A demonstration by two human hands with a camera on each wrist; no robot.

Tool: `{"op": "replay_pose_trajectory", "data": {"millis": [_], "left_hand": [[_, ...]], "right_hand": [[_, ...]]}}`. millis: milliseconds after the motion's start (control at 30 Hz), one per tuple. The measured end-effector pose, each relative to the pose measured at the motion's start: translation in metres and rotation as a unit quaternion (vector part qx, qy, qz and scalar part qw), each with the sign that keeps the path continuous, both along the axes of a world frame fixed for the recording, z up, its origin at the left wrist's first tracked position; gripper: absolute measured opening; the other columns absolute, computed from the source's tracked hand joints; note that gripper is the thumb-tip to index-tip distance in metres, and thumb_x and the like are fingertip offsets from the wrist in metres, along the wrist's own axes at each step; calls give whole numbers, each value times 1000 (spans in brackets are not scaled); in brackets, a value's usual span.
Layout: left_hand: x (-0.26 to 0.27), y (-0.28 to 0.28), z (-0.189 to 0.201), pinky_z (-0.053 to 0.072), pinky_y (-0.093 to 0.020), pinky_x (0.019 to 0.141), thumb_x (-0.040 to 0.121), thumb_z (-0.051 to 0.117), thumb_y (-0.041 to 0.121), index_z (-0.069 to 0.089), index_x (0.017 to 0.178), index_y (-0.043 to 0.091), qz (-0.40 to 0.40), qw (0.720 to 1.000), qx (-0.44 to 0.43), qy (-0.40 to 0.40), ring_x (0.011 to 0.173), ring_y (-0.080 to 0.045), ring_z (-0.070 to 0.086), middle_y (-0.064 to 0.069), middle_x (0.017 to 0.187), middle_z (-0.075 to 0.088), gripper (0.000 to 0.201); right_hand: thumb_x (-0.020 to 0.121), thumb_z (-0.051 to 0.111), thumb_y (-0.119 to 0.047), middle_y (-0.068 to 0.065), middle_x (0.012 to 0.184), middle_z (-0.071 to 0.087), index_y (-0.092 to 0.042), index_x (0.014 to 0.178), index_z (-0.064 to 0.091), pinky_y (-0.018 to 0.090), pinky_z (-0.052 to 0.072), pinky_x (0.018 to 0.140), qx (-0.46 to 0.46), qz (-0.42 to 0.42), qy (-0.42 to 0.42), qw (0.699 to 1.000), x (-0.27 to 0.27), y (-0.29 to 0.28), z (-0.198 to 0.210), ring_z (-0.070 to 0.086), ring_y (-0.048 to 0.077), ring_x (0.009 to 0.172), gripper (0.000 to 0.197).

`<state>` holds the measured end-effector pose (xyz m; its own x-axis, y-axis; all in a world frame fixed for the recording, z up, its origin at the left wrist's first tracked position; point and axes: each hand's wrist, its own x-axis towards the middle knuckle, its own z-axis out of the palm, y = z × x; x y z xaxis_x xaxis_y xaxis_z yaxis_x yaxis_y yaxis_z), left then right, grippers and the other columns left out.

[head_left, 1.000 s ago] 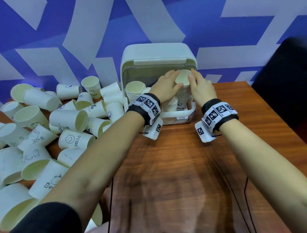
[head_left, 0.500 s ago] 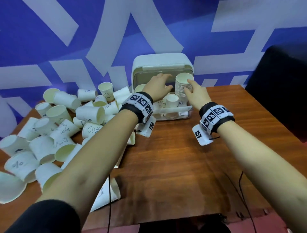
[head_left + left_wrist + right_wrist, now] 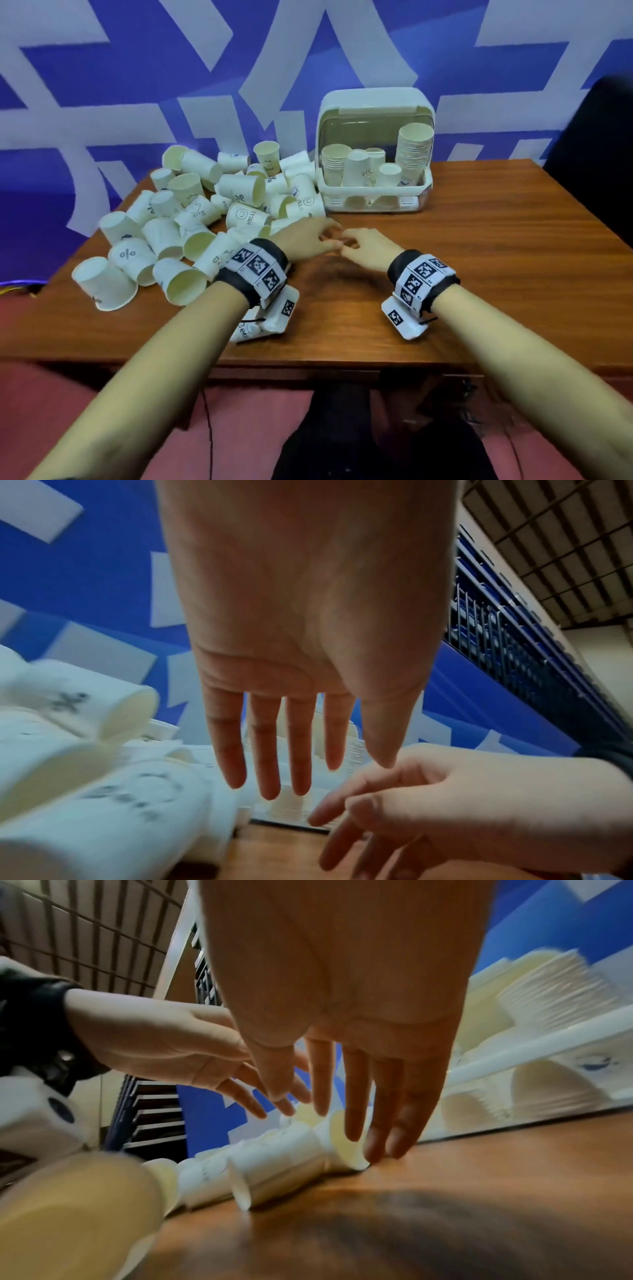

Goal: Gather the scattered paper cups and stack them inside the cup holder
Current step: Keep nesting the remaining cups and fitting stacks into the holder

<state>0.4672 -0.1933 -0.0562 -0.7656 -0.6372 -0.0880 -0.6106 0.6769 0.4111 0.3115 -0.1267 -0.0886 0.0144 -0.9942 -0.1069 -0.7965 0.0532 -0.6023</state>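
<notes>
The white cup holder stands at the back of the table with its lid raised. Inside it a tall cup stack stands on the right and a shorter stack on the left, with loose cups between them. Many scattered paper cups lie in a pile on the table's left half. My left hand hovers at the pile's right edge, fingers straight and empty. My right hand is just beside it, fingers extended and empty, tips near a lying cup.
The wooden table shows bare wood on its right half and in front of the holder. A dark chair stands at the far right. A blue and white wall runs behind. The table's front edge is close to me.
Both hands have pulled back from the tall stack in the holder toward me and now hover together over the middle of the table. The stack stays in the holder.
</notes>
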Motion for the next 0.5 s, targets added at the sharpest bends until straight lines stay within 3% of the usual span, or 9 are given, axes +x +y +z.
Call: {"op": "replay_pose_trajectory", "data": {"millis": [33, 100, 200, 267, 333, 500], "left_hand": [[14, 7, -5, 25, -11, 82, 95, 55, 39, 50, 136, 17, 14, 1000, 5, -6, 120, -16, 52, 1, 130, 57, 46], [42, 20, -12, 32, -18, 91, 94, 55, 42, 48, 137, 17, 42, 999, 28, -8, 121, -18, 51, -2, 134, 54, 51], [79, 37, -24, 39, -25, 91, 94, 52, 45, 48, 137, 18, 75, 997, 9, -23, 117, -19, 54, -3, 132, 57, 51], [97, 44, -41, 44, -31, 92, 97, 49, 41, 53, 133, 18, 122, 992, -15, 19, 113, -19, 57, -3, 125, 61, 43], [112, 47, -58, 45, -35, 93, 99, 45, 37, 57, 127, 17, 165, 984, -29, 64, 111, -20, 57, -4, 122, 62, 37], [130, 51, -74, 42, -34, 92, 101, 39, 35, 59, 124, 10, 206, 973, -13, 103, 113, -24, 57, -7, 122, 64, 40]], "right_hand": [[96, 50, -36, 6, 124, 62, -19, 129, 56, 24, 40, 86, 13, 15, -3, 1000, 10, 7, -6, 58, 19, 110, 37], [95, 50, -41, 6, 125, 61, -20, 130, 55, 25, 42, 89, 21, 33, -15, 999, 29, 18, -15, 58, 19, 110, 41], [89, 55, -53, 3, 133, 55, -21, 137, 48, 28, 41, 98, 32, 86, -28, 995, 62, 33, -27, 53, 17, 119, 59], [83, 59, -59, 4, 139, 50, -19, 140, 43, 36, 39, 105, 40, 149, -13, 988, 91, 43, -38, 48, 20, 126, 71], [83, 63, -53, 7, 132, 54, -17, 134, 48, 38, 42, 100, 25, 184, -9, 983, 119, 51, -50, 50, 22, 119, 64], [91, 58, -38, 13, 115, 54, -13, 122, 53, 38, 43, 89, -8, 143, 22, 989, 143, 49, -58, 50, 27, 106, 41]]}}
